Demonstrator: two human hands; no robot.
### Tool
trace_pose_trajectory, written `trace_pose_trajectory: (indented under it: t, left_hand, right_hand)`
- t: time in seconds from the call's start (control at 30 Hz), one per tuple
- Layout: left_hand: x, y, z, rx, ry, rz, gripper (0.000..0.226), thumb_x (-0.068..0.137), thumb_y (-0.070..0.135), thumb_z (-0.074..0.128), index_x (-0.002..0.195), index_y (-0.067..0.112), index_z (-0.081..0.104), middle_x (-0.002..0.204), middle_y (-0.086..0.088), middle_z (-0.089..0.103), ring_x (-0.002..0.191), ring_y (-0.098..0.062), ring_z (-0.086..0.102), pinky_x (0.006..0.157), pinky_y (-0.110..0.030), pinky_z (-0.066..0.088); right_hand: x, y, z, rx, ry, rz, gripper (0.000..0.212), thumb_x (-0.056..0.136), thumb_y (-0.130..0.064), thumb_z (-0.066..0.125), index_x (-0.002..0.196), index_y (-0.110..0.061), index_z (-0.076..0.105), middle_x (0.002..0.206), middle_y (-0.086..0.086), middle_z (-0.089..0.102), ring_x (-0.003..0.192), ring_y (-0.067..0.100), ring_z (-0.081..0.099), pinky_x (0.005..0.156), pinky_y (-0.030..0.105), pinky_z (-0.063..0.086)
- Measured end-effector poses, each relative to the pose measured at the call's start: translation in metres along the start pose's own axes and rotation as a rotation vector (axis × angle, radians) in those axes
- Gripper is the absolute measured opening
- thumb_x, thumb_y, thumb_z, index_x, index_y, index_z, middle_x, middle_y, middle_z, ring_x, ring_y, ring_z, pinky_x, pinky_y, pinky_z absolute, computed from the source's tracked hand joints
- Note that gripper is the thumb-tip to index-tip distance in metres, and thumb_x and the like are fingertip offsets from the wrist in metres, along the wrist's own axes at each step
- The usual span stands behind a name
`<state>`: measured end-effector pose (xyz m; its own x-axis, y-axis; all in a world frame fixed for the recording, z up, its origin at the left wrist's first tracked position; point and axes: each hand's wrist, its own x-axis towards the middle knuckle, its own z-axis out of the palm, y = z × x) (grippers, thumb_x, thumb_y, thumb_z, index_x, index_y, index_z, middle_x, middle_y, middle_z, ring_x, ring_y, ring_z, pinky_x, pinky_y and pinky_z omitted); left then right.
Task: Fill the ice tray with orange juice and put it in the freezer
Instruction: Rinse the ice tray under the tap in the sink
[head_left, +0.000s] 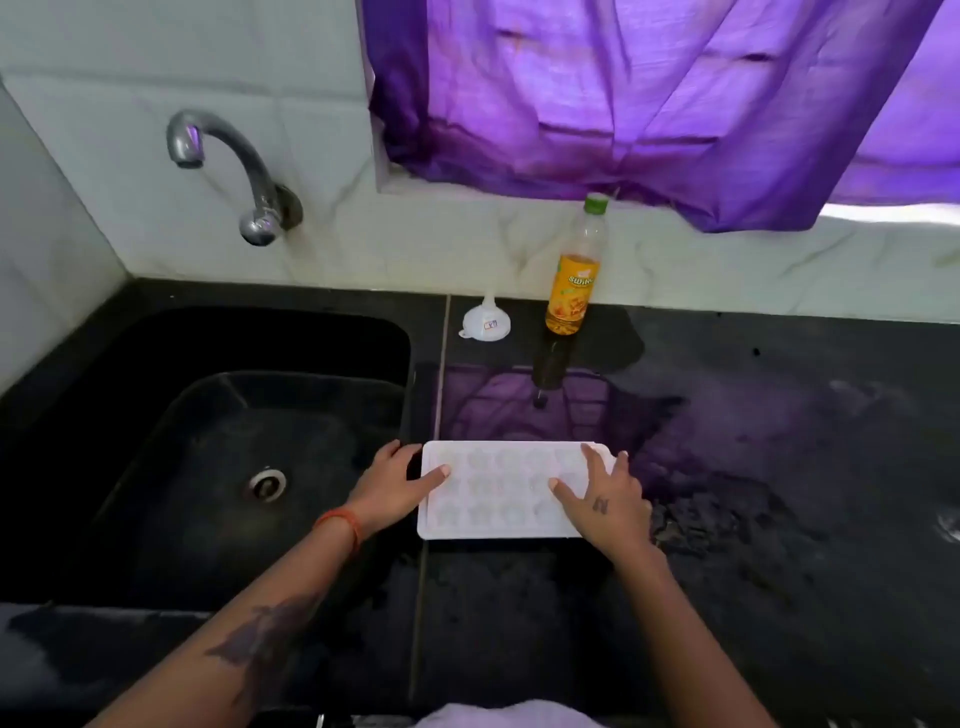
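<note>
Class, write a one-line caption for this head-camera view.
Both hands, left and right, steady a white ice tray.

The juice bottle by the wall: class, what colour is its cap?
Green, on the clear plastic juice bottle's cap, seen in the head view.
</note>
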<state>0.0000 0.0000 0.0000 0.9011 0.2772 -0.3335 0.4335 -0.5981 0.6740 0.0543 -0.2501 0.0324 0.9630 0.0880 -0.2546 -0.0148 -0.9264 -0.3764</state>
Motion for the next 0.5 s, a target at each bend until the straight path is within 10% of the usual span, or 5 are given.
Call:
trace_pose_trajectory:
  t: [0.23, 0.5]
  left_hand:
    - [-0.023, -0.002, 0.006, -0.069, 0.302, -0.075, 0.035, 0.080, 0.041, 0.069, 0.106, 0.018, 0.067, 0.120, -0.003, 0.051, 0.112, -0.019, 0.047, 0.088, -0.023, 0.033]
    - [-0.034, -0.032, -0.042, -0.693, 0.358, -0.220, 0.025, 0.095, 0.022, 0.053, 0.116, 0.014, 0.043, 0.111, -0.005, 0.059, 0.088, -0.015, 0.060, 0.065, -0.026, 0.050]
  right_hand:
    - [0.011, -0.008, 0.002, 0.058, 0.037, -0.034, 0.063, 0.085, -0.052, 0.057, 0.140, -0.027, 0.038, 0.143, 0.012, 0.036, 0.125, 0.035, 0.038, 0.101, 0.041, 0.036]
    - [0.016, -0.082, 0.022, 0.131, -0.007, -0.240, 0.059, 0.086, -0.050, 0.058, 0.138, -0.028, 0.041, 0.138, 0.009, 0.043, 0.124, 0.031, 0.038, 0.098, 0.038, 0.038]
